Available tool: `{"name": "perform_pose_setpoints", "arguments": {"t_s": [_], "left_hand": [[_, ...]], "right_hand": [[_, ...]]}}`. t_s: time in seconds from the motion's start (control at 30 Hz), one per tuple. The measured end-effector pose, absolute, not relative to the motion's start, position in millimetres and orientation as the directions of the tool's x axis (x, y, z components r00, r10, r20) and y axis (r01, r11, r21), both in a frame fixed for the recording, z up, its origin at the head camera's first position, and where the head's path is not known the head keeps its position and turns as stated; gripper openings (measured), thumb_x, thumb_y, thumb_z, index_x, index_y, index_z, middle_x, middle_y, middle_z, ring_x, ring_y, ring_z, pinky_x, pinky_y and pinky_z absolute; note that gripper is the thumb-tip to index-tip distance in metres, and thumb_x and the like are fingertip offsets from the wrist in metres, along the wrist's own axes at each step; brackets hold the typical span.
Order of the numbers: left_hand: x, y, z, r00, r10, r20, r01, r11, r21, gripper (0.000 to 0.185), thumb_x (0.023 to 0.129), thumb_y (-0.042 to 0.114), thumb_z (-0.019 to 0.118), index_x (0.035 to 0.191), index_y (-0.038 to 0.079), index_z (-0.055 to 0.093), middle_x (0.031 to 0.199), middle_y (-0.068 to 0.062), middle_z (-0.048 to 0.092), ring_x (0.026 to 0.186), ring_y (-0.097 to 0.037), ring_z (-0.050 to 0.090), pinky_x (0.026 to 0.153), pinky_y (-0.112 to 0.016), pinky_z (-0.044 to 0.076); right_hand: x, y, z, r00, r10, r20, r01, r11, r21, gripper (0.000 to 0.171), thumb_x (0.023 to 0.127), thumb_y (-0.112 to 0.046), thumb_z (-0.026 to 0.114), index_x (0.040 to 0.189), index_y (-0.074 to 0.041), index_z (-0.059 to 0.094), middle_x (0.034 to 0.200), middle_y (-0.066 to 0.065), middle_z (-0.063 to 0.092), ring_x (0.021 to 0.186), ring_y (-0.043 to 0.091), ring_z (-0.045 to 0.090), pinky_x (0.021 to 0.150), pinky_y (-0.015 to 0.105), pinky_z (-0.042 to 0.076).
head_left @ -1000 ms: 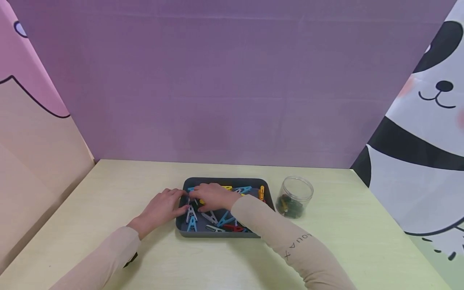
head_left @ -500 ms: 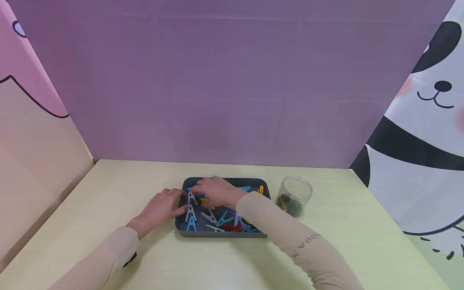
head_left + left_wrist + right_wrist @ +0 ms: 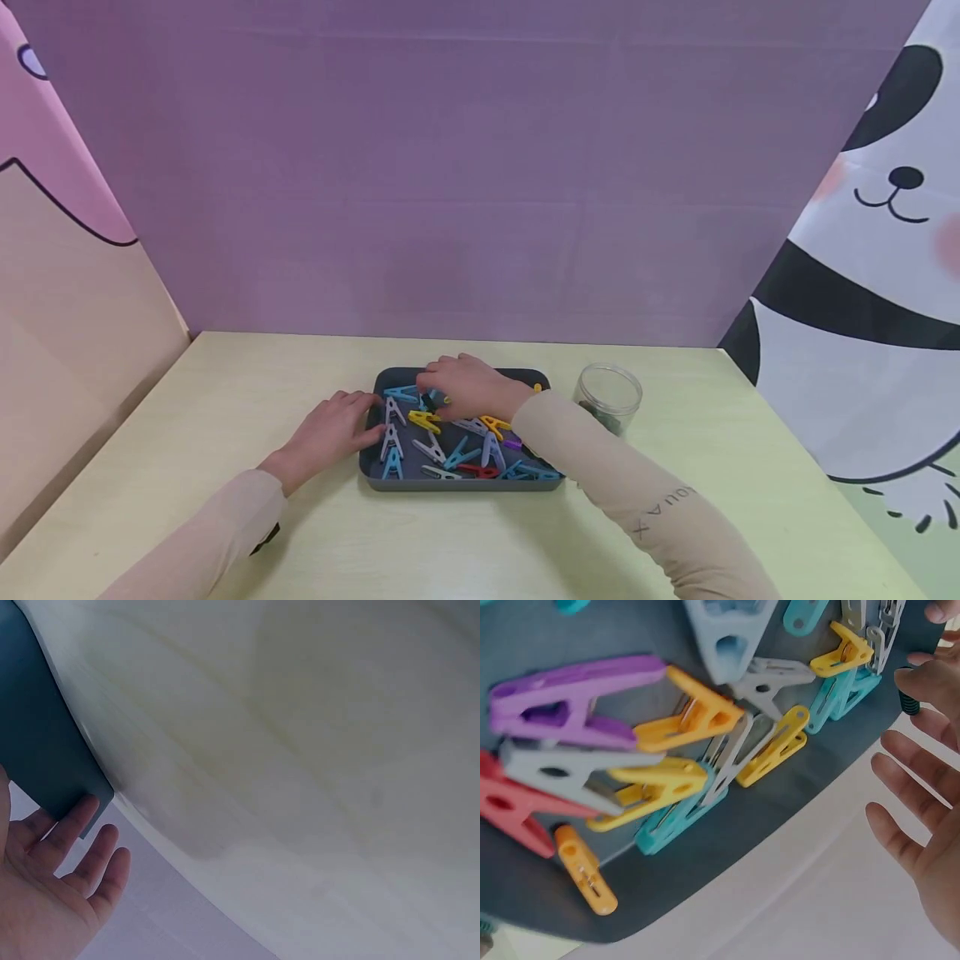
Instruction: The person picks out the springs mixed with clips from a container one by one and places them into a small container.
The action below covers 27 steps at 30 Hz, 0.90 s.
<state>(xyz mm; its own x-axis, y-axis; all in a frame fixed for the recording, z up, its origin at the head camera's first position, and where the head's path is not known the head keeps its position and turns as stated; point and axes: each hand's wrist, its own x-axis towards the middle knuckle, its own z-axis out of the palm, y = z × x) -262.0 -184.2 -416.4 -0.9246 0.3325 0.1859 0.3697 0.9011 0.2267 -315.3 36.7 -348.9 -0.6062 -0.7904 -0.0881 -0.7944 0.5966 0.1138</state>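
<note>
A dark grey tray [image 3: 465, 485] holds many coloured clothespins, among them a purple clothespin [image 3: 577, 697] and a red clothespin [image 3: 480, 472]. Over its back part, my right hand [image 3: 476, 390] pinches a small dark green ridged cylinder [image 3: 909, 703] between thumb and fingertip; the other fingers are loosely bent beside the rim. At the tray's left end, my left hand [image 3: 330, 435] touches the outer wall with relaxed fingers. In the left wrist view, one fingertip [image 3: 88, 804] lies against the tray corner.
A clear open jar [image 3: 609, 392] with dark green pieces at its bottom stands right of the tray, partly behind the right sleeve [image 3: 600, 450]. The pale wooden table [image 3: 247, 375] meets a purple backdrop [image 3: 450, 183] at the back.
My right hand has moved right and slightly back over the tray, uncovering yellow, blue and white clothespins on the left side. The left hand stays at the tray's left end.
</note>
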Motion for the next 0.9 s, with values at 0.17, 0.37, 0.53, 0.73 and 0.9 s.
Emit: {"name": "perform_pose_setpoints", "arguments": {"t_s": [0.17,0.37,0.53,0.73,0.9], "left_hand": [[-260,-183,-414,-0.921,0.337,0.197,0.378,0.897,0.229,0.045,0.084,0.039,0.061,0.117,0.009,0.056,0.117,-0.009,0.061,0.103,-0.027,0.054,0.089,-0.046,0.046],[-260,-183,-415,-0.918,0.341,0.203,0.382,0.897,0.223,0.045,0.084,0.038,0.061,0.117,0.009,0.057,0.116,-0.009,0.061,0.103,-0.028,0.055,0.089,-0.045,0.046],[-261,-183,-416,-0.913,0.344,0.218,0.389,0.894,0.222,0.044,0.084,0.038,0.061,0.116,0.009,0.057,0.116,-0.010,0.062,0.104,-0.029,0.055,0.089,-0.045,0.046],[-261,-184,-417,-0.915,0.342,0.216,0.387,0.895,0.222,0.044,0.084,0.038,0.062,0.117,0.009,0.057,0.117,-0.010,0.061,0.104,-0.028,0.055,0.090,-0.044,0.046],[-261,-185,-417,-0.914,0.344,0.216,0.389,0.893,0.224,0.045,0.084,0.038,0.061,0.117,0.009,0.057,0.117,-0.010,0.061,0.105,-0.029,0.055,0.090,-0.045,0.045]], "right_hand": [[-313,51,-345,-0.623,-0.778,-0.081,-0.782,0.617,0.084,0.036,0.079,-0.029,0.070,0.112,-0.021,0.057,0.113,-0.004,0.059,0.106,0.016,0.052,0.096,0.041,0.043],[-311,67,-341,-0.655,-0.750,-0.089,-0.755,0.649,0.093,0.038,0.078,-0.028,0.071,0.113,-0.021,0.057,0.115,-0.003,0.059,0.109,0.017,0.052,0.099,0.044,0.040],[-312,82,-340,-0.681,-0.724,-0.109,-0.732,0.673,0.108,0.042,0.077,-0.029,0.072,0.115,-0.020,0.058,0.114,-0.002,0.060,0.110,0.018,0.052,0.100,0.045,0.039],[-312,104,-338,-0.693,-0.716,-0.086,-0.721,0.682,0.125,0.039,0.075,-0.029,0.073,0.111,-0.019,0.059,0.107,-0.002,0.061,0.103,0.019,0.053,0.095,0.044,0.043],[-313,125,-335,-0.712,-0.700,-0.053,-0.701,0.706,0.097,0.034,0.075,-0.026,0.072,0.105,-0.020,0.059,0.104,-0.003,0.061,0.099,0.019,0.053,0.091,0.046,0.044]]}}
